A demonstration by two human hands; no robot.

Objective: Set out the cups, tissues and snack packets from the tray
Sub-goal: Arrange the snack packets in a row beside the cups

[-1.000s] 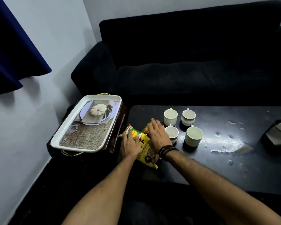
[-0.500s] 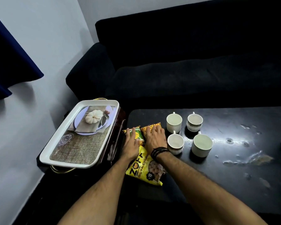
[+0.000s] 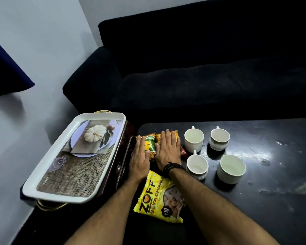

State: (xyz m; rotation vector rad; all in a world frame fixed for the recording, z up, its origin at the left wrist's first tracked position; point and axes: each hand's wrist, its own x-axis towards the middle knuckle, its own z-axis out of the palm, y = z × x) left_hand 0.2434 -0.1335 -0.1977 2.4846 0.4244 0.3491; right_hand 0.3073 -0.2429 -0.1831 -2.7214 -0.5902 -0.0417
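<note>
A: Where does the tray (image 3: 102, 177) sit?
B: On a low stand left of the bench (image 3: 272, 200), just beside its left edge, with the sofa (image 3: 193, 76) behind both.
A: And the cups?
B: Four on the bench in two rows: rear left cup (image 3: 194, 140), rear right cup (image 3: 219, 139), front left cup (image 3: 197, 164), front right cup (image 3: 231, 169).
A: The packets?
B: Left of the cups, at the bench's left end. The left hand (image 3: 140, 160) lies flat on one small snack packet (image 3: 149, 145), the right hand (image 3: 168, 150) on the packet (image 3: 174, 133) next to it. The soya chunks packet (image 3: 160, 197) lies in front of them, between the forearms, nearest the person
</note>
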